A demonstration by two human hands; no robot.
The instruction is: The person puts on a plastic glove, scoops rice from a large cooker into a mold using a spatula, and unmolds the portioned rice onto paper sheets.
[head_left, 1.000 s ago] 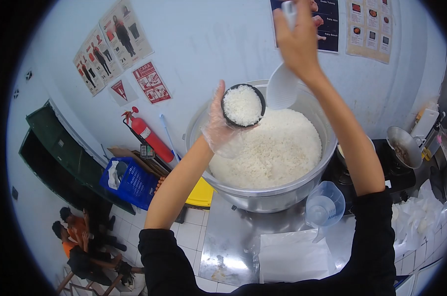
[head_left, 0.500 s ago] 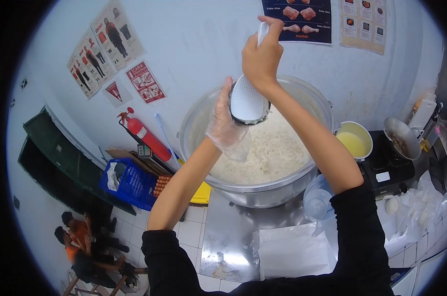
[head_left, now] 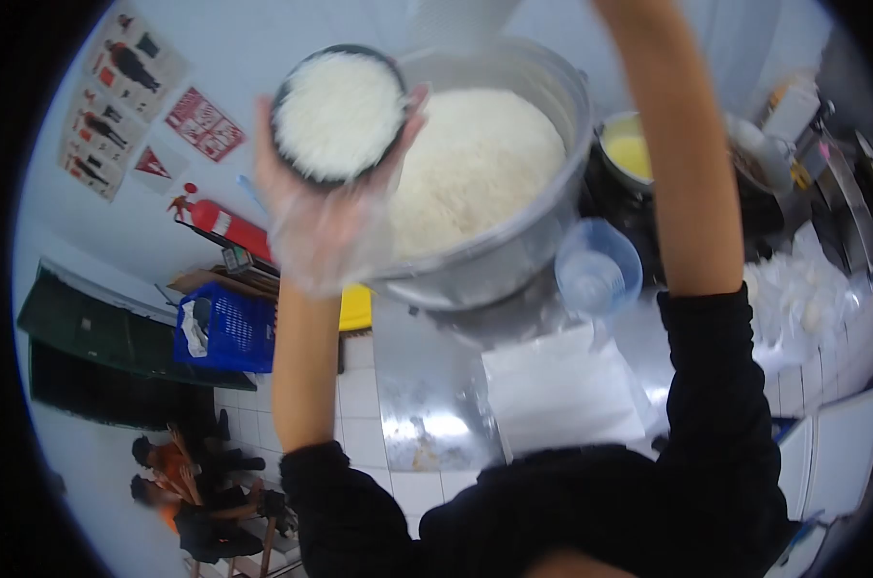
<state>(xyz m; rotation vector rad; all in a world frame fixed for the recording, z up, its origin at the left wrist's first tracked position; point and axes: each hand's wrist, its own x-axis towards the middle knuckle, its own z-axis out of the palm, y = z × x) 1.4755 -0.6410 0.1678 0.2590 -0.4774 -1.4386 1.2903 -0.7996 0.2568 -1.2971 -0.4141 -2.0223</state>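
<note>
My left hand (head_left: 332, 217), in a clear plastic glove, is closed around a small black bowl (head_left: 284, 144). White rice (head_left: 342, 114) fills the bowl up to the rim, with its surface facing me. To the right of it stands a large metal pot (head_left: 489, 275) holding a mass of cooked rice (head_left: 484, 173). My right forearm (head_left: 685, 164) reaches up past the top edge of the view, so the hand itself is out of sight. Near that edge a blurred white rice paddle (head_left: 460, 17) shows in part above the pot.
A clear plastic jug (head_left: 598, 268) and white sheets of paper (head_left: 566, 390) lie on the steel table (head_left: 422, 385). A pan of yellow liquid (head_left: 629, 154) is at right. Left are a fire extinguisher (head_left: 226, 226), a blue crate (head_left: 226, 328) and two seated people (head_left: 200, 496).
My left hand has moved left with the bowl and turned its rice-filled top into view. The paddle has come away from the bowl, and my right hand has risen out of view.
</note>
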